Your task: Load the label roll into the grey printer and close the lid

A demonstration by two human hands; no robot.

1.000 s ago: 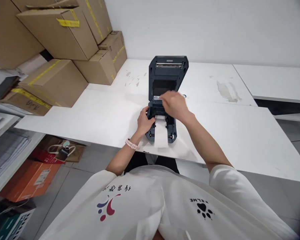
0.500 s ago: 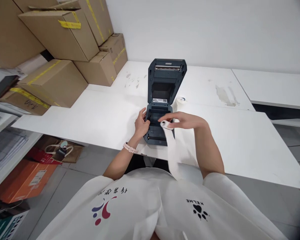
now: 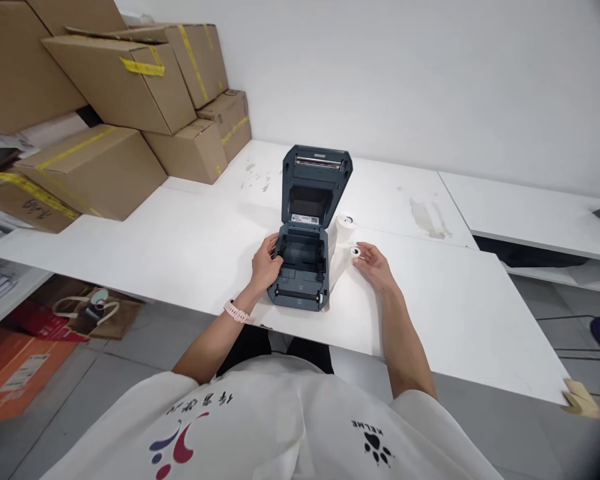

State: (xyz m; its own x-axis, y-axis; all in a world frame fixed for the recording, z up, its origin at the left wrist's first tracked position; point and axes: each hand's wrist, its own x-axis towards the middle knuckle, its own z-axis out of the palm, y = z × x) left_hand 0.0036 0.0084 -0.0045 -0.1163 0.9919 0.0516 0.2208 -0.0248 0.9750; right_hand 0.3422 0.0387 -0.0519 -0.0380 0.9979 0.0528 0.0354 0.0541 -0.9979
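Observation:
A dark label printer (image 3: 300, 283) stands on the white table with its lid (image 3: 314, 180) raised, and its inner bay looks bare. My left hand (image 3: 266, 263) grips the printer's left edge, thumb over the rim and fingers along the outside. To the right of the printer, my right hand (image 3: 376, 267) pinches a small white paper roll (image 3: 355, 253) between thumb and fingers. A pale strip runs from this roll along the printer's right side, partly hidden by it. Another white paper roll (image 3: 347, 221) sits behind, beside the lid hinge.
Cardboard boxes (image 3: 115, 80) with yellow tape are stacked at the table's left and back. A white wall closes off the far side. On the floor at left are an orange box (image 3: 27, 367) and a bag (image 3: 93, 313). A brown carton corner (image 3: 583, 399) juts in at the right edge.
My right hand has carried the small paper roll out of the printer bay to the table at the right. My left hand stays on the printer's edge. The view has shifted slightly.

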